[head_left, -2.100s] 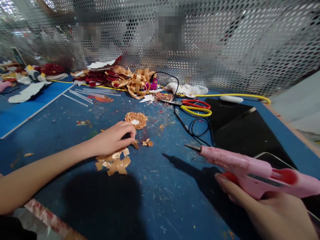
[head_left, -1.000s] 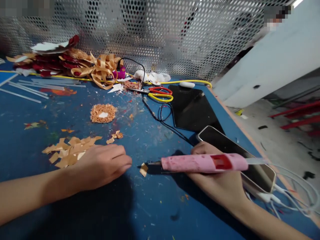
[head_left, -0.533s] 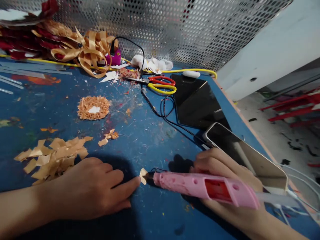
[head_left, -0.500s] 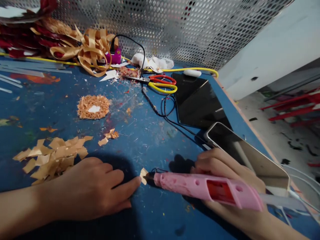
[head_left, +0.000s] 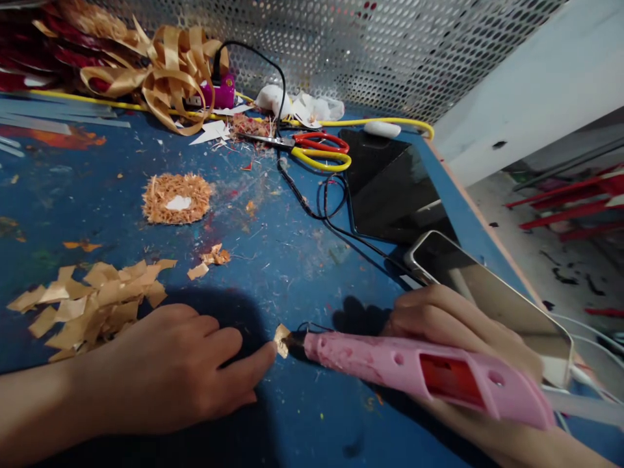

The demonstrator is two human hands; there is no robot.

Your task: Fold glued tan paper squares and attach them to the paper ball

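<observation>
My right hand (head_left: 453,331) is wrapped round a pink hot glue gun (head_left: 429,374) lying low over the blue table (head_left: 273,260). Its dark nozzle touches a small gold ribbon piece (head_left: 281,340) on the table. My left hand (head_left: 170,367) rests palm down beside it, fingers stretched, and the index fingertip presses the left edge of that piece. A pile of cut gold ribbon pieces (head_left: 88,305) lies just behind my left hand. Farther back sits a round fringed gold disc (head_left: 176,197) with a white centre.
Red-and-yellow scissors (head_left: 312,146), a black cable (head_left: 322,208), two phones (head_left: 390,188) (head_left: 482,286) and a tangle of gold ribbon (head_left: 166,65) lie toward the back and right. A perforated metal screen (head_left: 341,45) closes the far side. The table edge runs along the right.
My left hand left the ribbon pile and came forward with one small piece. My right hand brought the glue gun down until its nozzle met that piece. The view tilted downward and right.
</observation>
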